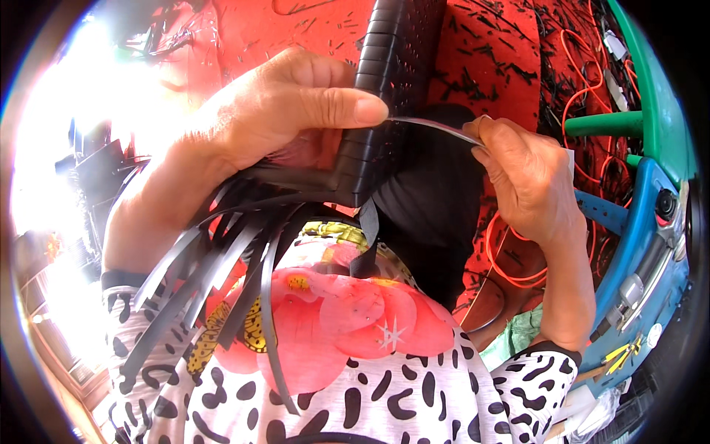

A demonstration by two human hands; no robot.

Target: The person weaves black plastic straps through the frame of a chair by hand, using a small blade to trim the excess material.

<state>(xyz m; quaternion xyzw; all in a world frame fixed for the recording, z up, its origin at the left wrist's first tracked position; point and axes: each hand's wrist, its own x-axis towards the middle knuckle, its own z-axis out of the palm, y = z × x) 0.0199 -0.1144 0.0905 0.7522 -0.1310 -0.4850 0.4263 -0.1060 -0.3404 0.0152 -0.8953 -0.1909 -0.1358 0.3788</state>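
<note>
Left hand [285, 111] clenched on the black woven piece [384, 89], thumb pressed flat across its ribbed near face, fingers wrapped round behind and out of sight. Right hand [529, 181] pinched shut on a thin pale strip [433, 126], held between thumb and fingertips at its right end. Strip stretched almost level from the right hand leftward to the tip of the left thumb, meeting the woven piece there at its right edge.

Woven piece held up in the middle of the scene, between the two hands, rising from the left palm toward the far edge and slightly tilted. Rows of flat black bands stacked along its near side. Loose black strips [214, 281] fanning out from its lower end, hanging down and to the left over the lap.

Below, near the body, a patterned garment [355, 370] in white with black marks and large pink flowers. Behind the hands, red cloth [488, 52] strewn with short black offcuts. Far right, orange cords [584, 96] looping over the red cloth, beside a green and blue frame [651, 170] curving along the right rim. Left side washed out by bright light, nothing readable there.
</note>
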